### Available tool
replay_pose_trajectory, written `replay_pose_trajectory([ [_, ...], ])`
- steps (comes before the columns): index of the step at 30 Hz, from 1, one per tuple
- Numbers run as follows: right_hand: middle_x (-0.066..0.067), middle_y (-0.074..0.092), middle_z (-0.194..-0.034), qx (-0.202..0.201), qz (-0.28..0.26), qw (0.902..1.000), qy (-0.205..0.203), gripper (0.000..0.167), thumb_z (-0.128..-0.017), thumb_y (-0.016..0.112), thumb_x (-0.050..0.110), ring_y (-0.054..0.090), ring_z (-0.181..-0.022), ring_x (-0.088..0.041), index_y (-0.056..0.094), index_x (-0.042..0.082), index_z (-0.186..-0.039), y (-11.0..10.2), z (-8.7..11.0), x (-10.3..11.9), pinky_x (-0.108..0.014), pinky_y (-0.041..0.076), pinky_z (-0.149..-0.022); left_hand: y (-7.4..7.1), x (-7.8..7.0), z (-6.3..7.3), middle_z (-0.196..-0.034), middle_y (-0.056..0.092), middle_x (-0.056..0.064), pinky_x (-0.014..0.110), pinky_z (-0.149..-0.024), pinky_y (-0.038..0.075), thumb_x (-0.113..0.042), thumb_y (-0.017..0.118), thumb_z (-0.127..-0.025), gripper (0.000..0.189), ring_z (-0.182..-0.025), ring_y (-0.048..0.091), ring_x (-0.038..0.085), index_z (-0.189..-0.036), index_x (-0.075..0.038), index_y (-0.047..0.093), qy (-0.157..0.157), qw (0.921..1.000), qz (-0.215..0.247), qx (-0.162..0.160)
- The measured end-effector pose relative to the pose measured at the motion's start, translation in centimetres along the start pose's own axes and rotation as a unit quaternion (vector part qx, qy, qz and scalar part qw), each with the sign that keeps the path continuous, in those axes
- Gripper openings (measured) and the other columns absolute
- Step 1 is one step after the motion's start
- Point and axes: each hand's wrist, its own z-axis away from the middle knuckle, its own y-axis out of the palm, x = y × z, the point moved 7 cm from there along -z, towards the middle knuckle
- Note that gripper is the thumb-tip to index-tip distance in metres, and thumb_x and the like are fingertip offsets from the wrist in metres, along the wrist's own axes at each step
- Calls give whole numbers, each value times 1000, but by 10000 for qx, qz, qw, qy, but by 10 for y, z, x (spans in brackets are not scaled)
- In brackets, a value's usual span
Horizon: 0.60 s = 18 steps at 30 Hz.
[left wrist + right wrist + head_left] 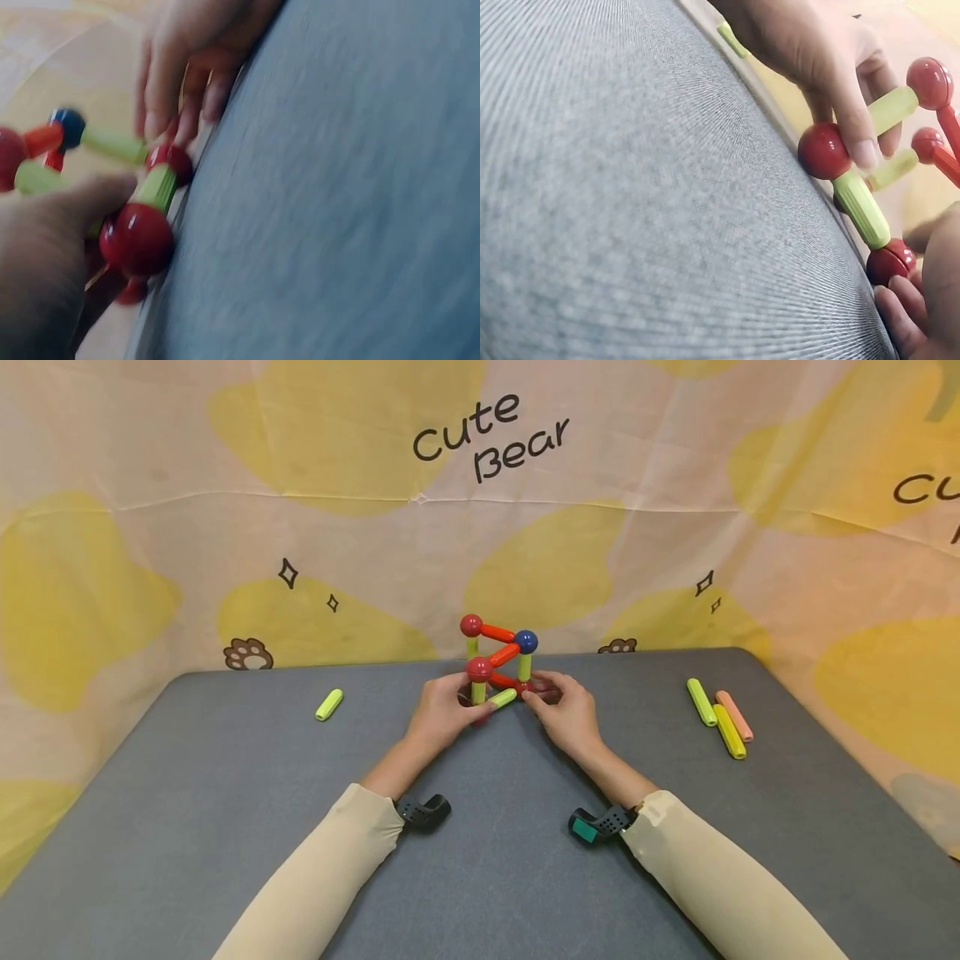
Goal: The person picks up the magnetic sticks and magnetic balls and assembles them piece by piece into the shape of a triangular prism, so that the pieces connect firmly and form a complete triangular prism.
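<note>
A frame of magnetic rods and balls stands on the table between both hands. Across its top, orange-red rods (pixel 505 653) join two red balls (pixel 478 669) and a blue ball (pixel 527 642). Green upright rods (pixel 524 667) stand below them. My left hand (pixel 441 712) grips the near left upright green rod (pixel 892 110), thumb beside the lower red ball (pixel 825 150). A low green rod (pixel 862 210) links that ball to another red ball (pixel 891 262) at the lower right. My right hand (pixel 567 714) pinches this second ball between thumb and fingers.
One loose green rod (pixel 329 704) lies on the grey table (pixel 495 877) to the left. On the right lie a green rod (pixel 701 702), a yellow rod (pixel 729 732) and a pink rod (pixel 734 717). A printed cloth (pixel 360 552) hangs behind the table's far edge.
</note>
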Motion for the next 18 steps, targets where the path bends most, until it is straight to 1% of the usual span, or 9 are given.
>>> replay_pose_trajectory([
  [2, -13, 73, -114, 271, -158, 9995, -47, 42, -93, 72, 23, 72, -104, -26, 65, 10, -133, 3, 1, 3, -43, 60, -88, 0, 1, 1, -81, 73, 9, 34, -70, 58, -22, 89, -78, 28, -76, 71, 21, -93, -7, 72, -103, 9998, 31, -162],
  [4, -12, 73, -120, 591, -332, 9976, -145, 47, -94, 72, 25, 71, -110, -26, 62, 12, -137, 7, 2, 6, -43, 59, -92, 2, 1, 2, -81, 73, 8, 32, -68, 57, -25, 90, -77, 31, -74, 69, 19, -96, -7, 72, -82, 9997, 117, -180],
  [6, -12, 71, -126, 878, -496, 9946, -229, 49, -94, 71, 26, 69, -116, -27, 60, 13, -140, 11, 3, 8, -45, 58, -96, 4, -1, 3, -83, 73, 6, 30, -68, 56, -29, 89, -77, 34, -74, 68, 18, -100, -8, 73, 83, 9998, 177, -71],
  [7, -12, 70, -128, 982, -538, 9933, -270, 50, -95, 71, 27, 68, -118, -27, 59, 13, -141, 12, 4, 8, -45, 56, -99, 6, -2, 3, -84, 74, 6, 29, -69, 56, -30, 88, -79, 35, -74, 68, 18, -102, -8, 73, 175, 9995, 257, 39],
  [9, -12, 68, -133, 1141, -622, 9910, -311, 50, -96, 69, 29, 65, -123, -28, 58, 13, -142, 15, 4, 9, -47, 53, -103, 9, -4, 4, -93, 75, 7, 30, -73, 59, -27, 83, -83, 35, -80, 69, 19, -109, -7, 73, 323, 9981, 451, 275],
  [11, -12, 65, -137, 1230, -676, 9897, -293, 50, -98, 66, 32, 62, -127, -29, 57, 13, -143, 16, 4, 8, -48, 50, -108, 11, -5, 5, -106, 76, 10, 32, -82, 61, -22, 77, -88, 35, -91, 71, 21, -118, -5, 72, 344, 9957, 694, 505],
  [14, -12, 63, -140, 1338, -710, 9882, -243, 52, -97, 67, 35, 63, -128, -30, 56, 14, -144, 17, 4, 9, -49, 50, -108, 13, -6, 6, -122, 73, 13, 40, -94, 59, -13, 67, -92, 37, -109, 71, 26, -128, -3, 68, 209, 9912, 1067, 755],
  [16, -12, 64, -139, 1296, -762, 9883, -267, 54, -95, 71, 35, 64, -125, -29, 56, 15, -143, 18, 4, 8, -47, 53, -105, 13, -7, 6, -127, 71, 14, 43, -99, 57, -9, 62, -92, 39, -115, 69, 28, -131, -3, 66, 129, 9884, 1229, 881],
  [18, -11, 66, -134, 1149, -768, 9900, -286, 54, -92, 76, 32, 67, -120, -28, 59, 15, -140, 17, 3, 7, -45, 56, -99, 13, -9, 5, -126, 72, 13, 43, -99, 57, -6, 60, -91, 39, -115, 69, 26, -130, -4, 67, 150, 9885, 1224, 877],
])
